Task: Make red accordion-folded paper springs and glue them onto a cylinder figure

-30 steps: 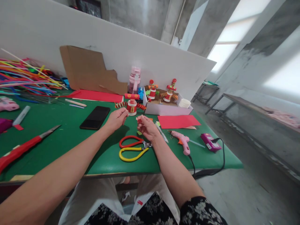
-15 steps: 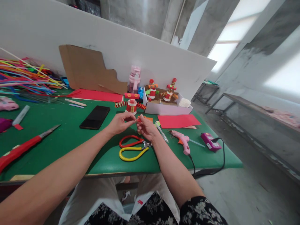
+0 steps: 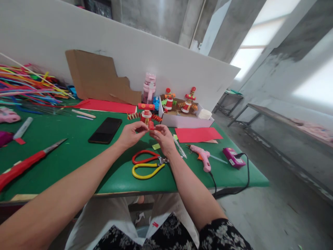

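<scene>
Between my two hands is a small folded red paper piece (image 3: 151, 125). The thumb and finger of my left hand (image 3: 133, 134) pinch its left side. My right hand (image 3: 163, 138) grips its right side with the fingertips. Just behind them stands a red paper figure (image 3: 146, 117) with a roll on top and pleated arms, its lower part partly hidden by the held piece. Red-and-yellow-handled scissors (image 3: 147, 166) lie on the green table below my hands. A light green paper scrap (image 3: 156, 146) is beside my right hand.
A black phone (image 3: 105, 130) lies left of my hands. On the right are red paper (image 3: 199, 134), a pink glue gun (image 3: 204, 156) and a purple box (image 3: 234, 158). Behind, a white box (image 3: 186, 121) holds two paper figures. Large red-handled scissors (image 3: 24, 168) lie far left.
Both hands have risen slightly towards the standing figure. The folded red piece now shows upright between the fingertips, and more of the green scrap is visible.
</scene>
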`<state>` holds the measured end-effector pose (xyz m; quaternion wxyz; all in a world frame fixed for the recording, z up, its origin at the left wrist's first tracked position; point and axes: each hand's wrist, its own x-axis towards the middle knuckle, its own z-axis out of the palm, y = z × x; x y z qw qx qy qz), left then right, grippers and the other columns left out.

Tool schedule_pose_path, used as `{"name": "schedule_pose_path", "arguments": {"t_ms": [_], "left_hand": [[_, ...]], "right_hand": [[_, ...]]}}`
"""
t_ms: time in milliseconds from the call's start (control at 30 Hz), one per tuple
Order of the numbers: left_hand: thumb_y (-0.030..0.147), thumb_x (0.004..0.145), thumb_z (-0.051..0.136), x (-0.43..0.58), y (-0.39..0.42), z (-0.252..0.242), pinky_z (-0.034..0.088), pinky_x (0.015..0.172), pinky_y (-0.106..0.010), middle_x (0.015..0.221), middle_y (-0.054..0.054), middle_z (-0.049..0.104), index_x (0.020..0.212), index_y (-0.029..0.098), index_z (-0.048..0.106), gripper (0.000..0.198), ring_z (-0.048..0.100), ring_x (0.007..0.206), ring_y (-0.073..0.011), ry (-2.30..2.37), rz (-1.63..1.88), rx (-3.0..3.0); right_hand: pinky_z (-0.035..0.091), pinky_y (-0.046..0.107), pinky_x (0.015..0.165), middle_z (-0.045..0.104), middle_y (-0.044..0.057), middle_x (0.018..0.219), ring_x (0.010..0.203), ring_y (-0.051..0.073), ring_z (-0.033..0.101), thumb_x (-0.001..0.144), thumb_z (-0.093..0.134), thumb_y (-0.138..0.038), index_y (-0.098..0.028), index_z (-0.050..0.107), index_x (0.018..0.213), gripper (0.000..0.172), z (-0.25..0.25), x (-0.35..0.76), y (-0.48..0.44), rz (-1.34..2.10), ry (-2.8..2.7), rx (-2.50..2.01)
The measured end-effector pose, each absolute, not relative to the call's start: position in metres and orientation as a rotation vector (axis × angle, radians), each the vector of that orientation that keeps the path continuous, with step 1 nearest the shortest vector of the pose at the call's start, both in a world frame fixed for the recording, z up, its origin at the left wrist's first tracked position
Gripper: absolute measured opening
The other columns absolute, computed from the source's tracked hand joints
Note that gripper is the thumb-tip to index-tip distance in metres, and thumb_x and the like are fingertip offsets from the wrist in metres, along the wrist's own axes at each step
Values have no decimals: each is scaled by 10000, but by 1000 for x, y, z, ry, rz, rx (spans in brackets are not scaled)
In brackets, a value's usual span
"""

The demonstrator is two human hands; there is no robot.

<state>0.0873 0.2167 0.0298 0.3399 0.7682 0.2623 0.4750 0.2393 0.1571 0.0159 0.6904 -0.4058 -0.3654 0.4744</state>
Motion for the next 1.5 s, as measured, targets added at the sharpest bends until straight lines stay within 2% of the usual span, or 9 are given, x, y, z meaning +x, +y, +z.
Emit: {"name": "schedule_pose_path", "arguments": {"t_ms": [100,200,333,500,700,800,933,1200,1500], "left_hand": [[430,736,641,86,217,31,487,675,-268,731,-31,688,739,189,666,242,589,687,-165,695,1255,1980],[455,714,674,85,217,32,484,652,-269,711,-27,676,737,185,662,271,581,663,-160,687,1221,1924],[510,683,721,87,218,30,456,573,-253,634,-5,624,736,173,648,349,536,578,-132,678,1159,1808],[556,655,758,90,218,27,478,572,-255,635,2,624,744,168,642,415,551,573,-125,641,1119,1720],[467,662,779,87,220,26,486,622,-273,664,9,622,751,172,640,339,562,600,-124,510,991,1609],[435,672,781,85,220,26,481,626,-274,660,11,610,750,172,636,310,557,602,-124,479,942,1581],[435,644,798,87,222,27,461,593,-254,668,23,610,788,167,642,341,542,571,-108,525,959,1537],[444,621,796,86,223,27,479,618,-265,683,3,645,838,146,663,391,570,589,-118,629,951,1451],[415,574,815,87,221,26,474,627,-270,675,4,653,814,144,663,393,572,579,-116,644,949,1424]], "right_hand": [[560,344,814,686,1,843,740,144,668,686,770,-285,-212,603,844,241,17,245,157,1260,-726,-866],[568,350,799,707,22,892,751,157,675,691,776,-282,-214,609,892,270,19,244,154,1376,-762,-839],[560,305,816,665,-33,910,770,123,657,612,833,-217,-249,583,897,380,20,237,152,1148,-843,-802],[554,287,795,657,-35,825,747,123,652,652,819,-299,-235,583,810,292,20,234,154,1121,-862,-809],[562,283,731,682,-18,841,680,117,632,779,721,-443,-246,636,977,292,29,241,149,1355,-744,-784],[561,263,717,680,-19,771,660,112,613,725,770,-432,-224,679,930,306,30,241,147,1417,-782,-808],[558,257,728,676,-46,748,649,100,612,617,841,-372,-230,669,867,335,25,239,149,1226,-875,-839],[535,310,836,727,21,927,862,180,665,741,719,-322,-211,679,921,216,22,234,150,581,-1283,-1103],[518,333,891,714,49,980,966,200,658,772,687,-287,-206,675,935,183,17,236,152,450,-1353,-1120]]}}
